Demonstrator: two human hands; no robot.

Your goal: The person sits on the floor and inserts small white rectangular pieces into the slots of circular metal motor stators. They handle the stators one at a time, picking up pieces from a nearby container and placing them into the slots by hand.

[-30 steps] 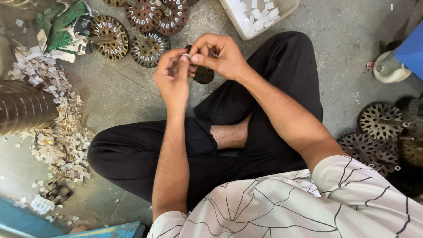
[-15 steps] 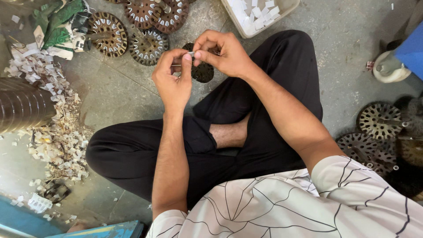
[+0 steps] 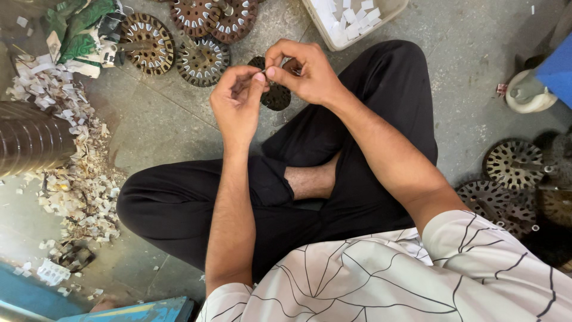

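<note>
We hold our left hand point(image 3: 238, 104) and right hand point(image 3: 304, 71) fingertip to fingertip, both pinched narrowly on a small pale slip point(image 3: 262, 72), with the dark slotted disc point(image 3: 275, 95) just beneath them.

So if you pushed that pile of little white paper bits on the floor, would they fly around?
Probably. The paper scraps look thin and loose, so they'd likely scatter rather than slide together. They seem very light and floppy; many already lie strewn apart across the floor.
</note>
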